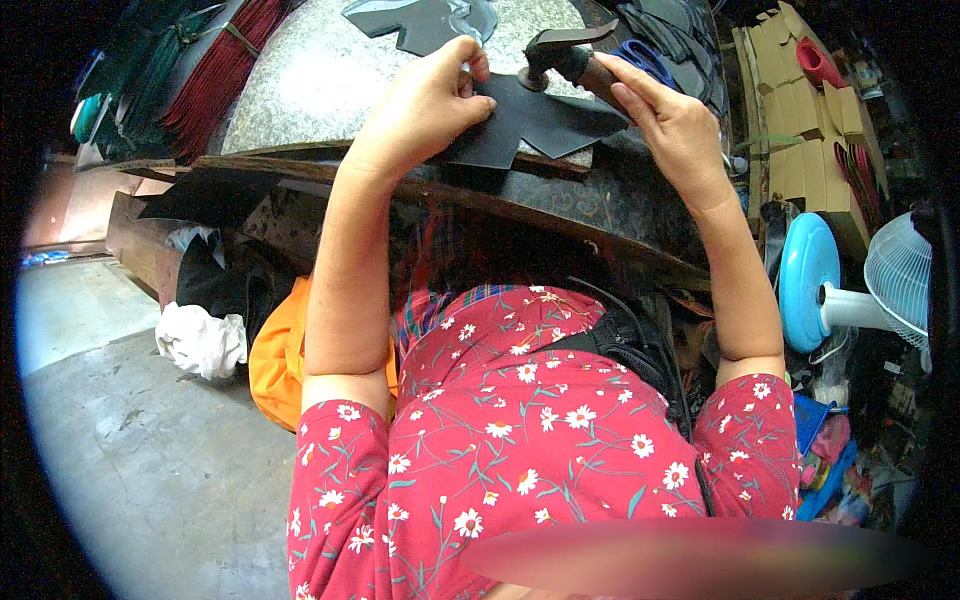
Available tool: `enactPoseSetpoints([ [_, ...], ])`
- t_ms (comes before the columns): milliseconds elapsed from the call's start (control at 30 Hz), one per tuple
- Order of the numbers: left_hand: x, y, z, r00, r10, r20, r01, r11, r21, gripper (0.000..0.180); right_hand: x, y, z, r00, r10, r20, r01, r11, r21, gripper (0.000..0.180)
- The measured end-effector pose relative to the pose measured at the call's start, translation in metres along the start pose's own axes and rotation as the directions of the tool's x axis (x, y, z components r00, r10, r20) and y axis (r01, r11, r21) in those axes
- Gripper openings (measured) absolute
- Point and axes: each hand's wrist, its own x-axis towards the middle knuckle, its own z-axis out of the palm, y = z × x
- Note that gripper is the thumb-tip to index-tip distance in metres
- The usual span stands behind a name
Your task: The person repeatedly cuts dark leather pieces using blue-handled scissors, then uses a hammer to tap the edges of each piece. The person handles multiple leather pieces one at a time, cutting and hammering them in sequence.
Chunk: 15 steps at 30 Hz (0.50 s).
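Observation:
A black flat cut piece, leather-like point(495, 130), lies at the front edge of a pale speckled slab point(300, 90). My left hand point(425, 100) is closed at its left side, with thumb and curled fingers pinching its edge. Wrapped round the wooden handle of a hammer point(572, 64) is my right hand point(672, 125). The hammer's round face rests on or just over the black piece; I cannot tell which. Its curved, tapering end points right. Beyond my left hand lies another dark cut piece point(415, 25) with a shiny clear film by it.
Bundled dark red strips point(225, 75) lie at the far left of the workbench point(600, 215). Blue-handled scissors point(648, 60) and stacked dark pieces point(680, 35) sit beyond my right hand. On the right stand cardboard boxes point(800, 120) and a blue-and-white fan point(812, 280). An orange bag point(280, 355) hangs below.

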Motion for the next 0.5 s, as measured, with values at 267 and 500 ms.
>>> enactPoseSetpoints([
  [267, 0.004, 0.001, 0.008, 0.895, 0.319, -0.312, -0.102, 0.826, 0.554, 0.058, 0.005, 0.007, -0.018, 1.0, 0.017, 0.024, -0.018, 0.997, 0.073, 0.031],
  [500, -0.056, -0.007, -0.014, 0.928, 0.186, -0.324, 0.004, 0.863, 0.506, 0.058, 0.019, -0.03, -0.026, 0.981, 0.19, -0.021, -0.166, 0.9, 0.403, 0.031],
])
